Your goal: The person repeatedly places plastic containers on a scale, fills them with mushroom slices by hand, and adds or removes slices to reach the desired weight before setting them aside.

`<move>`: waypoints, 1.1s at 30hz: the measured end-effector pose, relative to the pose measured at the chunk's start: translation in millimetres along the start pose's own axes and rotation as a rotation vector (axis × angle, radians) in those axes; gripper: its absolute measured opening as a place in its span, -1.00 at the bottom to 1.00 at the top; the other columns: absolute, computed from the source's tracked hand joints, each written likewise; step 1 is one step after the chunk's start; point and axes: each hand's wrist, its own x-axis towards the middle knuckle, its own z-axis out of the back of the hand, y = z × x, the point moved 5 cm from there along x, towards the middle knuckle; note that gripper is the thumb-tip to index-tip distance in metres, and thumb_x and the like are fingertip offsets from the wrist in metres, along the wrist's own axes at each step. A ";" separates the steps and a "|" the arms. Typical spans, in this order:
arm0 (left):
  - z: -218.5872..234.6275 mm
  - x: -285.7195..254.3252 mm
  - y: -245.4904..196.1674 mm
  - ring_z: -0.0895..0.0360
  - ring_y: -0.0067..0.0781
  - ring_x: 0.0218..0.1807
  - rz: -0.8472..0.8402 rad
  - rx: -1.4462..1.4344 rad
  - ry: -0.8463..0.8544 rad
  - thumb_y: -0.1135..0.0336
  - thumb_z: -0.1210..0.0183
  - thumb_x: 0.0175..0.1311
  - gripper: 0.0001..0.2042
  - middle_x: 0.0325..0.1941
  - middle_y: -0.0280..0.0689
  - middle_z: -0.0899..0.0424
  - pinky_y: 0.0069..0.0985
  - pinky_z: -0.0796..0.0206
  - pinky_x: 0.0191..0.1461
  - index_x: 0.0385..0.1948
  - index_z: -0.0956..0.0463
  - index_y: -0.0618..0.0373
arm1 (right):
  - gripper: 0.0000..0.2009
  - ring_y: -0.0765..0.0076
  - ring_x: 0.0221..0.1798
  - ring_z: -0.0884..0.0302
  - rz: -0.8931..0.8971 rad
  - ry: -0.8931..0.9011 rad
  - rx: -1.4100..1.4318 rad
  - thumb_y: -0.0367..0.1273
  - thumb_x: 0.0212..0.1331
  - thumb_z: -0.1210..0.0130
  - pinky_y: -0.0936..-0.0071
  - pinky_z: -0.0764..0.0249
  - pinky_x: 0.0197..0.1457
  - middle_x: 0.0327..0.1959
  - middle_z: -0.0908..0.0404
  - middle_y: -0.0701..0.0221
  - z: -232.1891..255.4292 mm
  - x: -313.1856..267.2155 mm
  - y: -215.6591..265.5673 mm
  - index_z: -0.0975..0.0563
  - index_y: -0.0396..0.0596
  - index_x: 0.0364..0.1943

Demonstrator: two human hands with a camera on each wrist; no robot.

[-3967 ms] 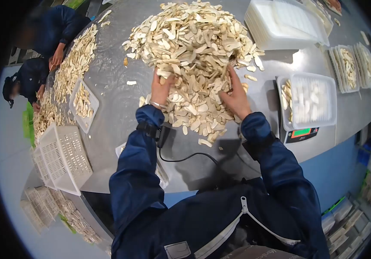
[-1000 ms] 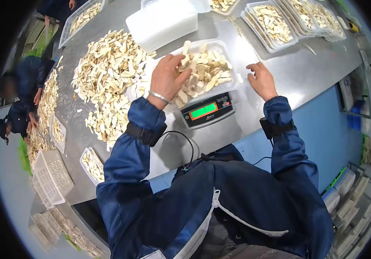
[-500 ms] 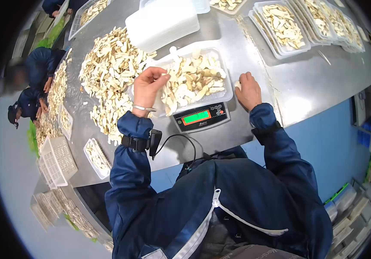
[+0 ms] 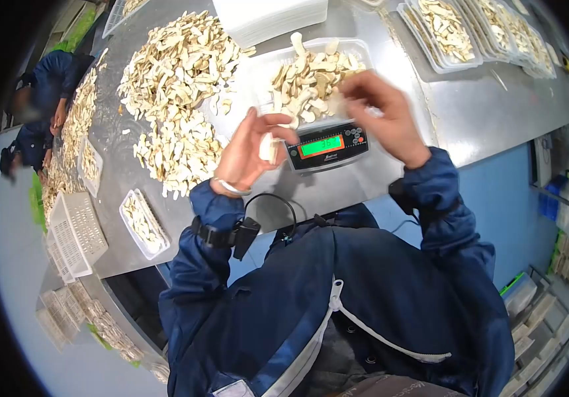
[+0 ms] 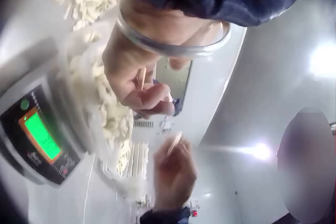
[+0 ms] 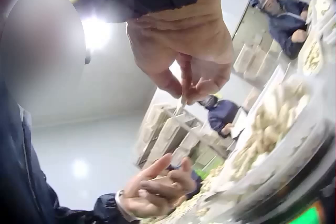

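Pale mushroom slices (image 4: 307,79) fill a clear plastic tray (image 4: 361,47) on a digital scale (image 4: 331,159) with a lit green display. My left hand (image 4: 245,155), palm turned up, holds a mushroom slice (image 4: 269,148) in its curled fingers at the scale's left front. Over the tray's right side is my right hand (image 4: 390,116), blurred in the head view. Its thumb and fingers pinch a thin mushroom slice (image 6: 182,101), plain in the right wrist view. A large heap of slices (image 4: 178,66) spreads left of the scale.
A stack of white trays (image 4: 271,20) stands behind the scale. Filled trays (image 4: 462,64) line the back right. A smaller filled tray (image 4: 159,251) sits at the table's front left, near a perforated basket (image 4: 79,231). Two people (image 4: 56,76) work along the left side.
Both hands have left the heap for the scale. Lately my left hand has drawn from the tray's left side toward its front; my right has risen from the table beside the tray to over it.
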 end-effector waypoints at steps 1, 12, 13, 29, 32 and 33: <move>-11.6 -0.9 5.1 -0.43 -0.46 -0.47 0.032 -0.076 0.079 -0.13 0.28 0.41 -0.43 -0.26 -0.13 -0.60 -0.64 -0.21 -0.49 -0.07 -0.46 0.28 | -0.76 0.54 -0.35 -0.46 0.050 0.134 -0.081 -0.44 0.07 -0.10 0.57 -0.41 -0.24 -0.31 -0.55 0.39 -23.3 6.5 20.0 -0.50 -0.16 -0.14; 182.3 -97.3 -95.4 -0.54 -0.48 -0.10 -0.505 0.805 -0.779 0.04 0.13 0.42 -0.56 -0.14 -0.14 -0.65 -0.60 -0.32 -0.04 -0.10 -0.51 0.31 | -0.83 0.28 -0.34 -0.53 -0.121 -0.269 -0.744 -0.46 0.07 -0.08 0.40 -0.45 -0.23 -0.29 -0.60 0.30 57.4 -9.8 -23.8 -0.61 -0.11 -0.24; 189.1 -98.4 -102.4 -0.53 -0.51 -0.04 -0.571 1.074 -0.886 0.06 0.09 0.41 -0.57 -0.11 -0.17 -0.65 -0.62 -0.30 0.04 -0.10 -0.53 0.32 | -0.82 0.21 -0.30 -0.54 -0.072 -0.261 -0.772 -0.46 0.06 -0.08 0.36 -0.45 -0.20 -0.27 -0.59 0.29 56.6 -10.3 -28.0 -0.61 -0.10 -0.23; -2.7 151.1 -92.4 -0.56 -0.27 -0.32 -0.736 1.563 -0.322 0.25 -0.18 0.16 -0.65 -0.14 -0.11 -0.65 -0.44 -0.38 -0.20 0.02 -0.52 0.02 | -0.61 0.07 0.13 -0.35 0.278 0.122 -0.865 -0.48 -0.03 -0.09 0.24 -0.35 0.14 0.09 -0.41 0.20 -24.2 40.2 -44.5 -0.50 0.00 -0.01; -14.5 147.0 -91.0 -0.58 -0.08 -0.18 -0.774 1.524 -0.356 0.31 -0.15 0.10 -0.78 -0.29 -0.15 -0.67 -0.27 -0.39 -0.05 -0.22 -0.62 0.10 | -0.65 0.06 0.10 -0.37 0.312 0.101 -0.758 -0.52 -0.04 -0.08 0.27 -0.36 0.14 0.04 -0.43 0.21 -18.9 40.6 -46.9 -0.52 -0.03 -0.08; -14.0 148.3 -90.3 -0.58 -0.09 -0.19 -0.800 1.540 -0.363 0.31 -0.14 0.10 -0.79 -0.30 -0.16 -0.68 -0.27 -0.40 -0.05 -0.23 -0.62 0.10 | -0.67 0.06 0.09 -0.37 0.329 0.092 -0.716 -0.54 -0.04 -0.07 0.28 -0.36 0.14 0.03 -0.44 0.21 -16.8 40.7 -46.8 -0.52 -0.04 -0.10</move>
